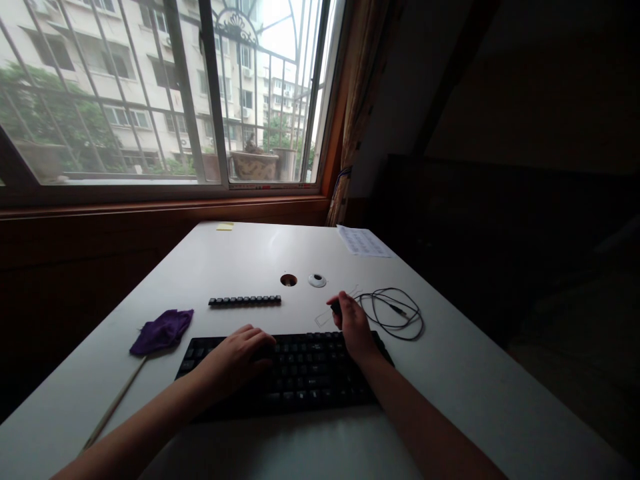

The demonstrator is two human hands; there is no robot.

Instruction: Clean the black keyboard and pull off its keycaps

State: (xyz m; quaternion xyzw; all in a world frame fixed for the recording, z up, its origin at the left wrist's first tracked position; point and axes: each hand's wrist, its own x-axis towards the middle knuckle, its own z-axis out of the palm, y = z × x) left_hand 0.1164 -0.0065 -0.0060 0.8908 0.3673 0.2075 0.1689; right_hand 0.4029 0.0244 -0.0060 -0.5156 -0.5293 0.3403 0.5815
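Black and low, the keyboard [285, 373] lies near the front edge of the white tabletop [475, 373], and both my hands are at it. My left hand [235, 357] rests flat on the keys of its left half, fingers loose, gripping nothing. My right hand [353, 327] reaches past the keyboard's far right corner with a small dark piece [336, 307] pinched at the fingertips. Just beyond lies a row of keycaps [245, 301], a coiled black cable [395, 313] to the right, and a purple cloth [163, 331] toward the left edge.
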